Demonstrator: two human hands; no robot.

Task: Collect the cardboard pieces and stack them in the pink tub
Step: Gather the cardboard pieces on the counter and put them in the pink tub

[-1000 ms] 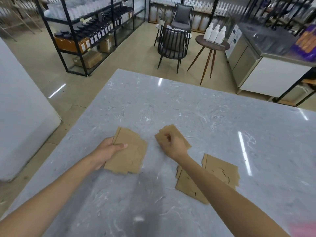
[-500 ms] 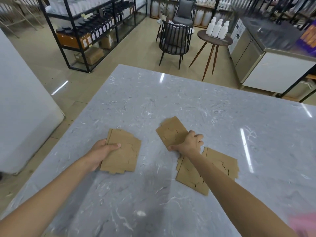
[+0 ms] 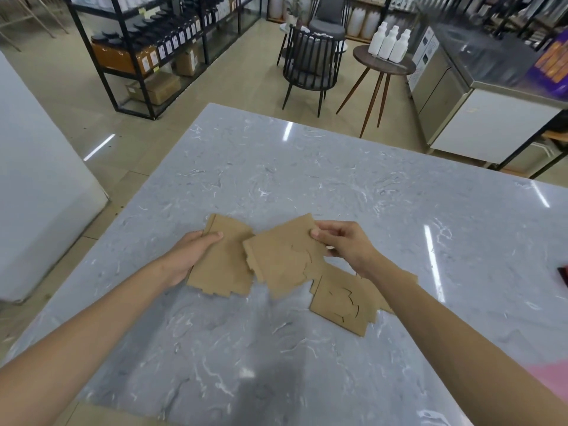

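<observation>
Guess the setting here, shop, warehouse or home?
Most likely a shop or showroom with stock on display. Black metal shelving holds rows of labelled dark bottles with cartons below, white bottles sit on a round side table, and a steel counter unit stands at the right.

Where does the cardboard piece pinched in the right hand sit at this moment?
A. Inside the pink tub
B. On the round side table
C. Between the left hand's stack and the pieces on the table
C: the right hand pinches the cardboard piece between the left hand's stack and the loose pieces.
</observation>
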